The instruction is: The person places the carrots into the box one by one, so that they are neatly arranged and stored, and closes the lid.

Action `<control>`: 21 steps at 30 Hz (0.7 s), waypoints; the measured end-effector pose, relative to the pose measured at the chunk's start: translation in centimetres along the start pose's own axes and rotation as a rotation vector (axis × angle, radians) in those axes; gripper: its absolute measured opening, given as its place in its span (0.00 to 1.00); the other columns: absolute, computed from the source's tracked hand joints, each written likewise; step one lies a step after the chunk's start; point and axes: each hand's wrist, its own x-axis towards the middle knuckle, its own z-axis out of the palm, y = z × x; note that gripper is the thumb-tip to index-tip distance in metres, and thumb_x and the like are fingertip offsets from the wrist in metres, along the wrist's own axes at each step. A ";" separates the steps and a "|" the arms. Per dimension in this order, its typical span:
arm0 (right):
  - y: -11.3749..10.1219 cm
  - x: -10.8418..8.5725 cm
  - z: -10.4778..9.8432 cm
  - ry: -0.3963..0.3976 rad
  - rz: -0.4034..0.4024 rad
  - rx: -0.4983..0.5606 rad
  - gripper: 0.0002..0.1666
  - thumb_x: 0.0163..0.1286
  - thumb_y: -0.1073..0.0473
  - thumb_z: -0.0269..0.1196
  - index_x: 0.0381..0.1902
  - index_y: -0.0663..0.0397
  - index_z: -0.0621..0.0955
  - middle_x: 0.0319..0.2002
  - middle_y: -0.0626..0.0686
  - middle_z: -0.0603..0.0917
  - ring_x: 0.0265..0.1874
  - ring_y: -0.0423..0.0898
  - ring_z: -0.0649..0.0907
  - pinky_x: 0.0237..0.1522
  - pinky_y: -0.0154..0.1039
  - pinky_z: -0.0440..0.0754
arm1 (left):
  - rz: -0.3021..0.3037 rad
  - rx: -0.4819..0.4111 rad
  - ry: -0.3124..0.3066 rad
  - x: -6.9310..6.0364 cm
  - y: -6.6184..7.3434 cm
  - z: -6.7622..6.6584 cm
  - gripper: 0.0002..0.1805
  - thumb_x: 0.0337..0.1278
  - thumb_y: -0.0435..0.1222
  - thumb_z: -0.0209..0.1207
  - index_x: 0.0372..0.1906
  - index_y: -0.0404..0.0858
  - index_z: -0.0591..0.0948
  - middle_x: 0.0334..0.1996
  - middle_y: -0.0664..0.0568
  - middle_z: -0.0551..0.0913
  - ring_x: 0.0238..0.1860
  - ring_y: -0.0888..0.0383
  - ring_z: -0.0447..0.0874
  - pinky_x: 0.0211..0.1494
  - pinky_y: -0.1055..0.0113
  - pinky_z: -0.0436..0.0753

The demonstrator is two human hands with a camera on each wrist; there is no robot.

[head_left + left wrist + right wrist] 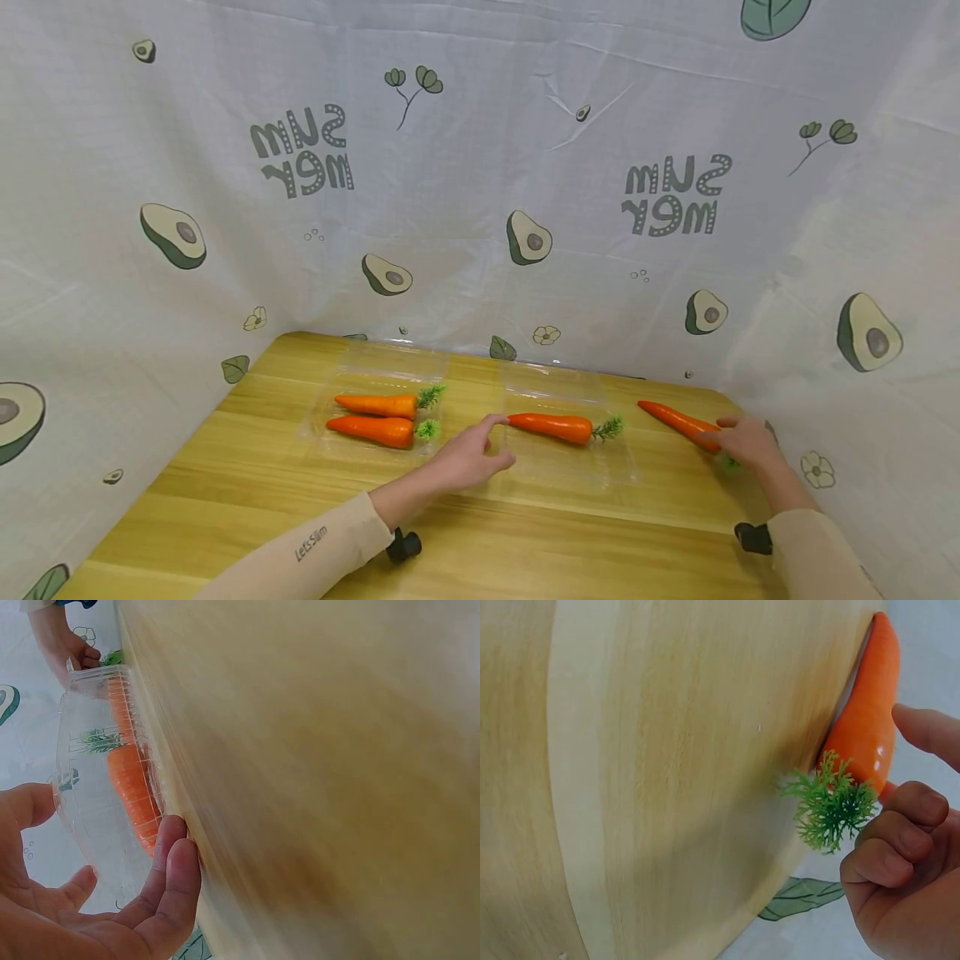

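My left hand (468, 457) is at the left side of a clear plastic box (94, 787) that holds one carrot (551, 427); its fingers are parted and loosely bent, fingertips at the box's edge. At the right, my right hand (750, 442) is over the thick, leafy end of another carrot (678, 423) lying on the table. In the right wrist view the thumb and index finger are at either side of that carrot (862, 735), the other fingers curled; whether they press on it I cannot tell.
Left of my left hand, a second clear box (318, 417) has two carrots (375, 405) side by side, their green tops to the right. Both boxes have lids open toward the back. A printed curtain (465, 167) stands behind the wooden table (525, 550) and along both sides.
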 end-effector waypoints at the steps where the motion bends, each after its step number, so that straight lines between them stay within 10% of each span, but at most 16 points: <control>1: 0.0 0.0 0.0 -0.004 0.000 0.003 0.44 0.69 0.47 0.61 0.63 0.84 0.67 0.59 0.83 0.68 0.50 0.70 0.74 0.57 0.66 0.72 | 0.003 -0.001 0.000 0.0 0.0 0.0 0.35 0.66 0.51 0.62 0.74 0.49 0.66 0.43 0.49 0.78 0.39 0.54 0.75 0.37 0.58 0.75; 21: 0.8 0.1 0.2 -0.026 -0.042 0.007 0.37 0.65 0.53 0.66 0.58 0.83 0.73 0.55 0.81 0.75 0.47 0.68 0.78 0.52 0.62 0.76 | -0.009 0.005 -0.002 0.0 0.0 0.2 0.35 0.66 0.51 0.61 0.75 0.50 0.65 0.43 0.49 0.78 0.39 0.55 0.75 0.38 0.58 0.75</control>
